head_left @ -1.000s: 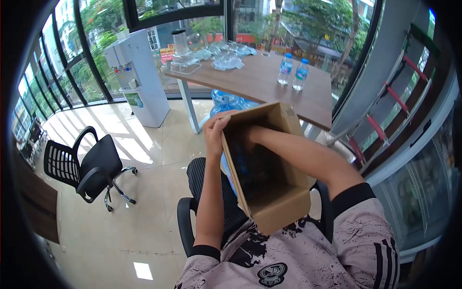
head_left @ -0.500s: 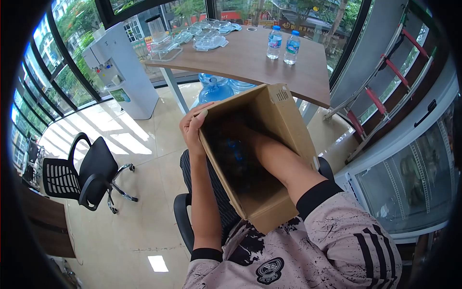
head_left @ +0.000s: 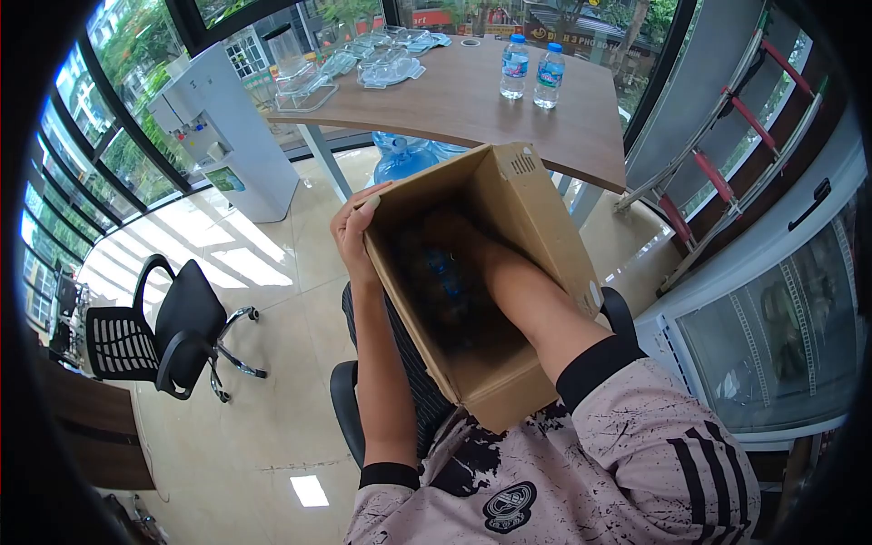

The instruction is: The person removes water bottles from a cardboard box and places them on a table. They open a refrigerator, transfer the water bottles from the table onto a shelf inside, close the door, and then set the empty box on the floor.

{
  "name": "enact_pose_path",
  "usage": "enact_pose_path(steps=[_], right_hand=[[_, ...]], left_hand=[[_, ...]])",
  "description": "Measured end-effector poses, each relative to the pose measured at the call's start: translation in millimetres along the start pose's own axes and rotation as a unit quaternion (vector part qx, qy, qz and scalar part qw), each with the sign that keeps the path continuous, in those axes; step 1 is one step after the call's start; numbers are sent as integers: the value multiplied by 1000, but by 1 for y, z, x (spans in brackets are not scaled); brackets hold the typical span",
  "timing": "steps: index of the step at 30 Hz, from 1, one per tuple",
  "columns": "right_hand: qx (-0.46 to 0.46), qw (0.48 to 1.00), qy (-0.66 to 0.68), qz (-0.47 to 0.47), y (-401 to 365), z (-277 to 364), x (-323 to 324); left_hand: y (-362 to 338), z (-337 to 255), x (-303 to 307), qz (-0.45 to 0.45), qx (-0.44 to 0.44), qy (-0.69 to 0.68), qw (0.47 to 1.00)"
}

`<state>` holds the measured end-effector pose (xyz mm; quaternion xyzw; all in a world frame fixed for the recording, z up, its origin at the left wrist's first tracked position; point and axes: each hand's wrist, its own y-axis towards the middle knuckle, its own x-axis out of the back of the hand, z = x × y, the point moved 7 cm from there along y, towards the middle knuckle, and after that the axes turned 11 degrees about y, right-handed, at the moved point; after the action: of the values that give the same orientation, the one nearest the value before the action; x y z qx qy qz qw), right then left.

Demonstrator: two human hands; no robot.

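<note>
An open cardboard box [head_left: 545, 227] is tilted over my lap, its opening facing me. My left hand [head_left: 354, 227] grips the box's upper left edge, thumb at the rim and fingers on the outer side. My right arm reaches deep into the box, and my right hand [head_left: 450, 234] is in its dark interior, where the fingers cannot be made out. Near that hand, blue-marked things [head_left: 443, 271] lie inside, too dark to identify.
Ahead stands a wooden table [head_left: 436, 113] with two water bottles [head_left: 549, 77] and clear plastic items [head_left: 391, 68]. A water dispenser [head_left: 232, 145] and black chair [head_left: 186, 313] are left; a ladder [head_left: 713, 177] and glass-door cooler [head_left: 781, 327] are right.
The box and my left hand have shifted slightly left and up in view. My right arm remains inside the box.
</note>
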<state>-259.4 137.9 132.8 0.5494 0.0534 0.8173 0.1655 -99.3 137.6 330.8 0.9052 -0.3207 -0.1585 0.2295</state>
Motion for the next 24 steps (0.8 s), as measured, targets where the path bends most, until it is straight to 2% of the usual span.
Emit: enact_pose_path(steps=[2, 4, 8, 10, 11, 13, 14, 17, 22, 23, 24], right_hand=[[-6, 1000, -13, -19, 1, -13, -9], [45, 995, -77, -38, 0, -5, -4], [28, 998, -53, -28, -8, 2, 10], [28, 995, 2, -93, -2, -13, 2], [30, 995, -1, -97, 0, -19, -7], [12, 979, 133, -156, -2, -29, -7], [13, 979, 126, -161, -4, -29, -4], [36, 990, 59, -126, -6, -15, 3], [40, 972, -66, -220, -15, 26, 35], [36, 972, -68, -224, -13, 37, 42], [36, 991, -98, -88, -2, 52, 34]], left_hand=[[0, -1, 0, 9, -12, 2, 1000], [-2, -1, 0, 5, -13, 2, 1000], [-5, -4, 0, 7, -15, -5, 1000], [-6, -3, 0, 8, -31, 1, 999], [-6, -5, 0, 10, -43, 5, 999], [-7, -7, -1, 15, -30, -2, 999], [-7, -6, -2, 20, -12, -7, 1000], [-6, -5, -4, 20, -31, 2, 999], [5, 2, -2, 6, -28, -12, 1000], [8, 5, -2, 12, -29, -14, 999], [11, 9, 0, 8, -20, -24, 999]])
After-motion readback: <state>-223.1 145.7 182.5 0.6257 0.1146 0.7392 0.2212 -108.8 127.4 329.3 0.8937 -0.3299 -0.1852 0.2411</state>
